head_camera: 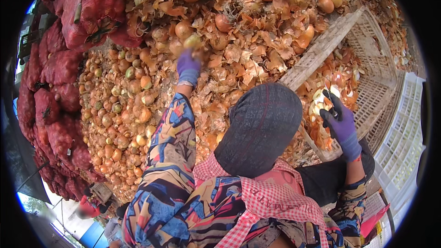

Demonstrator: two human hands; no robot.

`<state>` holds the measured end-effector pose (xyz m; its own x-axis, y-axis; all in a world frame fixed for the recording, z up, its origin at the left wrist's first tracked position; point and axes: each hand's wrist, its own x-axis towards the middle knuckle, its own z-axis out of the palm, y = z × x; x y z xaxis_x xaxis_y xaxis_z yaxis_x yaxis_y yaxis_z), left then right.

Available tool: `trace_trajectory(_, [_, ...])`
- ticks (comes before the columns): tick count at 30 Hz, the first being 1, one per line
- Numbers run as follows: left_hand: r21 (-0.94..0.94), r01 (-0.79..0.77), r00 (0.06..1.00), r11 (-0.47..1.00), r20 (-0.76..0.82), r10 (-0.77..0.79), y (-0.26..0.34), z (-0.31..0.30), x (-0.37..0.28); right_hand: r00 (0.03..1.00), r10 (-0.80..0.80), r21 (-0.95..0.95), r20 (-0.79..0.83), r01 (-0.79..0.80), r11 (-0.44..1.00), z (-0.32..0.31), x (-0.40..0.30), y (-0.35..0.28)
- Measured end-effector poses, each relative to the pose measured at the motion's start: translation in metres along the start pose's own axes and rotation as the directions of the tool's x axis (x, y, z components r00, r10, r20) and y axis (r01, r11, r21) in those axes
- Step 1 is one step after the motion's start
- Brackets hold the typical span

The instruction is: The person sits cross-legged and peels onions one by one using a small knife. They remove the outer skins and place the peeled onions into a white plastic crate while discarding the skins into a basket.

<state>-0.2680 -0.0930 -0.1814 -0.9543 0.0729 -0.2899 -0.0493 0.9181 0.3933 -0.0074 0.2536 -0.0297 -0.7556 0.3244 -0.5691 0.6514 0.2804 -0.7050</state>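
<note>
My left hand point(188, 67), in a purple glove, reaches into a heap of brown onions point(184, 29) and loose skins. Its fingers are blurred against a greenish onion point(193, 41); whether they grip anything is unclear. My right hand point(339, 120), gloved in purple with dark fingertips, holds a small metal cutting tool point(329, 98), partly hidden by the fingers. That hand is over a dirty, pale plastic crate point(324, 50) lying around skins and pale onion pieces point(318, 103).
Smaller onions point(117, 110) spread to the left, beside stacked red mesh sacks point(91, 7). White plastic crates point(401, 124) stand at the right. A covered head point(265, 127) blocks the middle. Another person in red point(88, 206) is at the lower left.
</note>
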Motion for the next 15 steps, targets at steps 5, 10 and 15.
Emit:
trace_trajectory(5, [-0.114,0.353,0.923,0.929,0.203,-0.326,-0.005,0.014,0.067,0.993,0.109,0.057,-0.035,-0.107,0.993,-0.001,0.009,0.002])
trace_trajectory(10, [0.207,0.012,0.973,0.978,0.224,-0.059,0.004,0.040,0.059,0.983,0.184,-0.048,-0.030,-0.185,0.982,-0.007,0.012,-0.001])
trace_trajectory(15, [0.033,0.340,0.883,0.940,0.334,-0.331,0.011,0.070,0.061,0.991,0.135,-0.260,-0.021,-0.136,0.956,-0.003,0.008,0.011])
